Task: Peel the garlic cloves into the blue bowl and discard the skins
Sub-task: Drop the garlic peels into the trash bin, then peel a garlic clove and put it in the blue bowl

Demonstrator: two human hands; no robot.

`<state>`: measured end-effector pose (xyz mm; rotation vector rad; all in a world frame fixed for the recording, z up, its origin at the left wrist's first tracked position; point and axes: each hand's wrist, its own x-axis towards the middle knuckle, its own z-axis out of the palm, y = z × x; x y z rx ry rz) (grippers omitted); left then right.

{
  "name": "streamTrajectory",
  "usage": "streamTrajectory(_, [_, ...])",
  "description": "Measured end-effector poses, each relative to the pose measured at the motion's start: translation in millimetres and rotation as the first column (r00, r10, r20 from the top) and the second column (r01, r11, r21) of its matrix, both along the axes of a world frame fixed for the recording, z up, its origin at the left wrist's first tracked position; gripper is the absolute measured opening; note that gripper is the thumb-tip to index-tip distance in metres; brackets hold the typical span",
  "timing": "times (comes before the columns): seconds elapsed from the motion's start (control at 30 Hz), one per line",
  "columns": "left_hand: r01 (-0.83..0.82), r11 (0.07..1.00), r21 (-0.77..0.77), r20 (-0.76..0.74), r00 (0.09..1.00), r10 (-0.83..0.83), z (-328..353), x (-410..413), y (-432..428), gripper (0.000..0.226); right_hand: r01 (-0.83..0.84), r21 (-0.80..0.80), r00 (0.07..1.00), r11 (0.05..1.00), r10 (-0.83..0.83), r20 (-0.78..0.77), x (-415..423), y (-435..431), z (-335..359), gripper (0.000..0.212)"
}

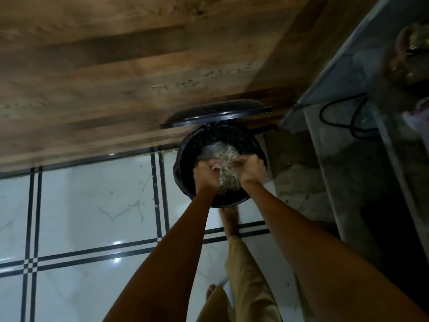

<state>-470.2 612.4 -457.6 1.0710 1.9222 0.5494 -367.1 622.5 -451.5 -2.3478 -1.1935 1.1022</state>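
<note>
A black pedal bin [185, 159] with a dark liner stands on the floor, its lid [216, 113] raised. Over its mouth I hold a clear plastic bag of pale garlic skins [228, 173]. My left hand [205, 171] grips the bag's left edge and my right hand [250, 169] grips its right edge. Skins show inside the bag and at its upper end above the bin's opening. No blue bowl or garlic cloves are in view.
A wood-grain panel [139, 66] rises behind the bin. White floor tiles [92, 205] with black lines lie to the left. A grey stone counter [348, 89] with a black cable [343, 117] stands at right. My foot [229, 219] is at the bin's base.
</note>
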Motion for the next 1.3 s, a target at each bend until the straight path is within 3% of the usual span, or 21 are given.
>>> streamTrajectory(0.07, [0.049, 0.998, -0.036, 0.012, 0.999, -0.049, 6, 0, 1, 0.022, 0.003, -0.015, 1.0, 1.0, -0.002, 0.027, 2, -2, 6, 0.029])
streamTrajectory(0.13, [0.084, 0.996, -0.027, 0.026, 0.996, -0.083, 15, -2, -1, 0.021, 0.015, -0.008, 1.0, 1.0, -0.015, -0.022, 3, -7, 17, 0.026])
streamTrajectory(0.2, [0.124, 0.992, -0.003, 0.061, 0.99, -0.123, 38, -4, -9, 0.021, -0.006, 0.041, 0.989, 0.999, 0.012, -0.145, 4, -17, 41, 0.033])
streamTrajectory(0.27, [0.117, 0.992, 0.046, 0.119, 0.985, -0.122, 73, -6, -22, 0.021, 0.091, 0.086, 0.936, 0.992, -0.056, -0.348, 7, -37, 80, 0.043])
streamTrajectory(0.33, [0.124, 0.985, 0.123, 0.162, 0.976, -0.143, 124, -1, -41, 0.021, 0.207, 0.116, 0.857, 0.971, -0.123, -0.5, 16, -65, 134, 0.032])
streamTrajectory(0.47, [0.222, 0.917, 0.331, 0.224, 0.926, -0.305, 256, 29, -90, 0.021, 0.402, 0.301, 0.794, 0.864, -0.166, -0.585, 50, -150, 270, 0.021])
streamTrajectory(0.63, [0.433, 0.767, 0.474, 0.319, 0.727, -0.608, 388, 121, -162, 0.025, 0.716, 0.389, 0.655, 0.58, -0.366, -0.661, 115, -269, 383, 0.017])
streamTrajectory(0.77, [0.691, 0.568, 0.447, 0.33, 0.463, -0.823, 435, 214, -248, 0.027, 0.828, 0.385, 0.558, 0.407, -0.531, -0.638, 175, -369, 431, 0.018])
streamTrajectory(0.9, [0.901, 0.231, 0.368, 0.225, 0.154, -0.962, 436, 295, -343, 0.027, 0.865, 0.433, 0.471, 0.256, -0.71, -0.523, 239, -477, 434, 0.019])
streamTrajectory(0.97, [0.934, 0.117, 0.337, 0.197, 0.051, -0.979, 432, 321, -394, 0.024, 0.889, 0.421, 0.396, 0.183, -0.769, -0.502, 260, -534, 430, 0.019])
streamTrajectory(1.03, [0.943, 0.108, 0.314, 0.166, 0.057, -0.984, 427, 338, -438, 0.021, 0.906, 0.389, 0.349, 0.164, -0.809, -0.472, 273, -585, 426, 0.026])
streamTrajectory(1.2, [0.918, 0.115, 0.38, -0.092, 0.161, -0.983, 422, 373, -503, 0.024, 0.954, 0.27, 0.251, 0.13, -0.839, -0.482, 284, -689, 412, 0.031])
streamTrajectory(1.3, [0.956, 0.036, 0.292, -0.281, 0.122, -0.952, 422, 391, -513, 0.042, 0.974, 0.215, 0.184, 0.075, -0.813, -0.552, 289, -717, 406, 0.024])
